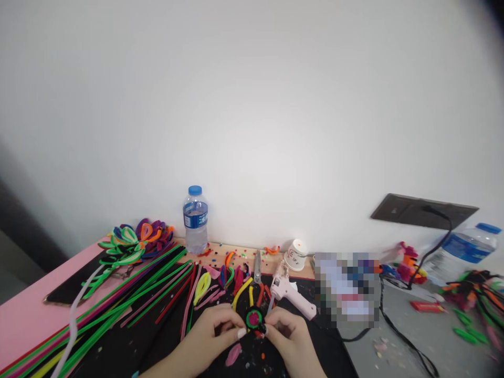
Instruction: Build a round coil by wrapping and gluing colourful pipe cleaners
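Note:
Between my hands is a small round pipe-cleaner piece (254,318), with a pink centre, a green ring and a black outer edge. My left hand (218,331) pinches its left side between thumb and fingers. On the opposite side, my right hand (286,331) pinches the black edge, fingers curled. Just beyond the piece lie a yellow pipe cleaner (241,294) and a pair of scissors (257,270), whose handles sit close behind it. A pale pink glue gun (293,296) rests near my right hand. A pink loop (233,355) lies below my left hand.
Long pipe cleaners (118,310) spread over the left side, beside a phone (74,281) and looped flowers (134,244). A water bottle (196,220) and a paper cup (295,254) stand by the wall. Black cables (405,344) run across the grey table at right.

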Motion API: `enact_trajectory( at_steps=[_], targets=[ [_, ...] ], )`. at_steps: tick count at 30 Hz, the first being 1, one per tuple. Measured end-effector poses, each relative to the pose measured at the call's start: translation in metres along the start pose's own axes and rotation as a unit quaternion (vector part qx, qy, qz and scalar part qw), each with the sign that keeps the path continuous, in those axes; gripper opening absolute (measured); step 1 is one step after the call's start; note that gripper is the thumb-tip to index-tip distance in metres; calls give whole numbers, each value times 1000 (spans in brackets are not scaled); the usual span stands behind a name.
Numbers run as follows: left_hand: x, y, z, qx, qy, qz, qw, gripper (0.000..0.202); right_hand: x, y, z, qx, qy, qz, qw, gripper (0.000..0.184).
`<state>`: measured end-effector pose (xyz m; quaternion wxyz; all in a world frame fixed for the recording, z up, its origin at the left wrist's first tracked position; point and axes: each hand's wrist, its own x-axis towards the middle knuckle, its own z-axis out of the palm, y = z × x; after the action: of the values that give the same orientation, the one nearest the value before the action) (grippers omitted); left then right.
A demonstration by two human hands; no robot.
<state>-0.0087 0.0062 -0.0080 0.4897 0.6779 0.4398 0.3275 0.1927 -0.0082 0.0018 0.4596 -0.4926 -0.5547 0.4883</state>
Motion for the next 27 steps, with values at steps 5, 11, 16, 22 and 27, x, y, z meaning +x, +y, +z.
enact_trajectory(
  at_steps=[5, 11, 16, 22, 27],
  targets=[
    [4, -6, 0, -130, 34, -61, 989, 42, 2, 4, -1, 43, 6, 23, 999, 24],
    [5, 7, -3, -297, 146, -110, 937, 34, 3, 12, -2, 58, 13, 20, 998, 26],
    [4, 15, -7, -337, 193, -98, 916, 20, 3, 12, -1, 67, 13, 23, 997, 27],
    [4, 14, -7, -493, 116, -104, 856, 25, 3, 7, -1, 71, 13, 29, 997, 23],
    [4, 19, -3, -499, 95, -118, 854, 39, 4, 5, -1, 75, 13, 32, 997, 24]
  ],
)
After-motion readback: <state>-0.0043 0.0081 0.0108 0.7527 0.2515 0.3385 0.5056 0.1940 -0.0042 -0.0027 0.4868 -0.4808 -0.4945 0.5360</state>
